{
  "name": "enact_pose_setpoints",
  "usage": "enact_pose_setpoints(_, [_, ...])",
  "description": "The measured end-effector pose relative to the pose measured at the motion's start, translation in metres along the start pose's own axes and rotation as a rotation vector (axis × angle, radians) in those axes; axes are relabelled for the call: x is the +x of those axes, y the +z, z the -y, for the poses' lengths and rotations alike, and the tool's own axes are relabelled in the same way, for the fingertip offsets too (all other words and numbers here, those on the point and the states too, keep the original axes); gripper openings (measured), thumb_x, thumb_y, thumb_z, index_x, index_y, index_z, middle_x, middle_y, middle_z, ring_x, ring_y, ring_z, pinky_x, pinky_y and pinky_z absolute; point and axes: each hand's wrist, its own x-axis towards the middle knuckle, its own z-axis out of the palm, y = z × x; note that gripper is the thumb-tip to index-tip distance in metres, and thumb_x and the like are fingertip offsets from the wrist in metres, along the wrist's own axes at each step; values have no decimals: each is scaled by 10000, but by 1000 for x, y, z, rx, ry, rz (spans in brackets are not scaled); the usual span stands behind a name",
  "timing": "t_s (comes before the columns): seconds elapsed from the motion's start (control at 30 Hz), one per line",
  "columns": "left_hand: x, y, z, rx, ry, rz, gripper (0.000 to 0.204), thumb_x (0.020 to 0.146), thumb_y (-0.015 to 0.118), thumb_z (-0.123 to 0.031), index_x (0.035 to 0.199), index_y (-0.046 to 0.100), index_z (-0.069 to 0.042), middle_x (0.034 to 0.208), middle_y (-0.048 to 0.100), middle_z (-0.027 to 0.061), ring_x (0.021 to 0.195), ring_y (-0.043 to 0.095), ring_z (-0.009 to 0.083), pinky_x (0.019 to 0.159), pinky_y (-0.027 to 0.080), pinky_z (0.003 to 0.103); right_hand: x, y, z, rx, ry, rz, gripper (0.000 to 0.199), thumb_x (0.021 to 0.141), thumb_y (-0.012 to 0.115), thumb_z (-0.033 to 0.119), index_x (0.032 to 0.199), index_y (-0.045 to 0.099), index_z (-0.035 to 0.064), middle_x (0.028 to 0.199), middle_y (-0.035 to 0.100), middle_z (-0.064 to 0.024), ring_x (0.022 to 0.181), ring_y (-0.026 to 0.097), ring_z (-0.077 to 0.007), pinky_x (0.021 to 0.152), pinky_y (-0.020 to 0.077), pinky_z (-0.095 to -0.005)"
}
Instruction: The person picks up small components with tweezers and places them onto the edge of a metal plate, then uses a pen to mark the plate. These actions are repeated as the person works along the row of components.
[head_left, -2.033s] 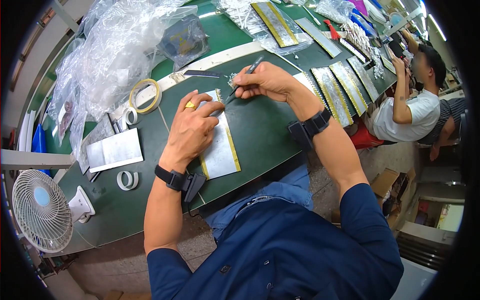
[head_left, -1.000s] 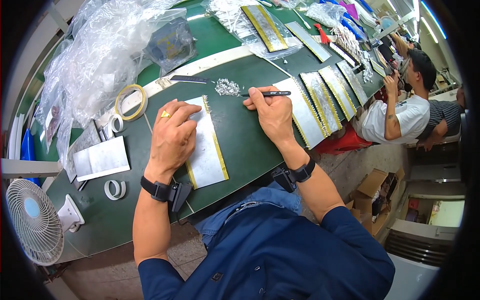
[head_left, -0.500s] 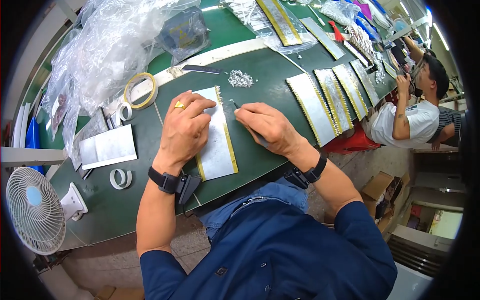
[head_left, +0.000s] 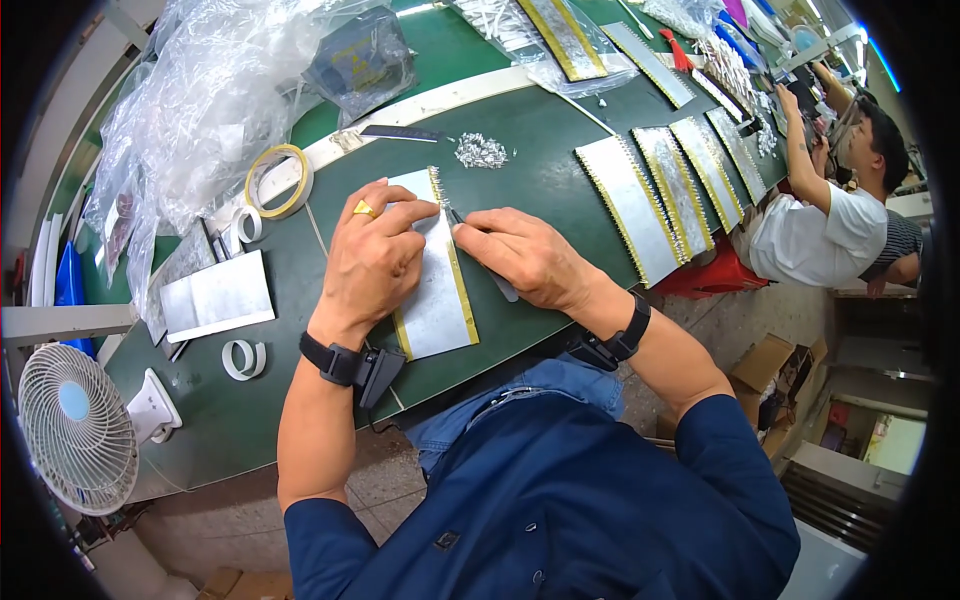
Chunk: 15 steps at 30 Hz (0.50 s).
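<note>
Your right hand (head_left: 525,255) is closed around a slim dark tool (head_left: 456,215), its digits gathered near the tip, likely for fine control; whether the tip itself nips anything is too small to tell. Your left hand (head_left: 372,255) lies bent over the silver plate (head_left: 435,295), apparently to steady it (a yellow ring (head_left: 363,208) circles one finger); I cannot tell whether those fingertips pinch anything. The plate lies flat between your hands, its yellow right edge bared toward the tool, which may be why your left hand sits at nine o'clock. From the plate, a heap of tiny silvery pieces (head_left: 481,151) sits at one o'clock, probably to shorten your reach. Between two and three o'clock, fringed plates (head_left: 625,210) lie side by side, well apart; a tape roll (head_left: 252,181) rests at ten.
</note>
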Motion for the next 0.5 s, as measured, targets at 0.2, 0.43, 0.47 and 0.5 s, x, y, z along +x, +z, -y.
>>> enact_pose_setpoints(0.2, [1,1,0,-6,19,13,175,740,733,59,633,612,-7,1205,822,42,1176,714,284,1182,519,558,-3,3,-1,-4,6,0,326,945,676,59,1247,714,-57,1106,769,-186,1087,752,-339,948,629,-419])
enact_pose_setpoints(0.43, [0,0,2,17,17,43,179,738,739,54,629,611,-10,1218,823,41,1179,713,289,1188,512,563,-3,3,-1,-1,6,-3,311,952,672,66,1236,716,-52,1111,772,-184,1087,754,-335,945,629,-413])
enact_pose_setpoints(0.47, [1,0,2,17,17,43,179,738,739,54,629,611,-10,1218,823,41,1179,713,289,1188,512,563,-2,3,-1,-2,6,-3,311,952,672,66,1236,716,-52,1111,772,-184,1087,754,-335,945,629,-413])
enact_pose_setpoints(0.5, [1,0,2,16,20,39,180,737,739,53,629,611,-11,1218,823,41,1180,712,289,1189,512,563,-2,3,-1,-2,5,-3,310,953,671,66,1236,716,-52,1112,772,-184,1087,754,-335,944,629,-413])
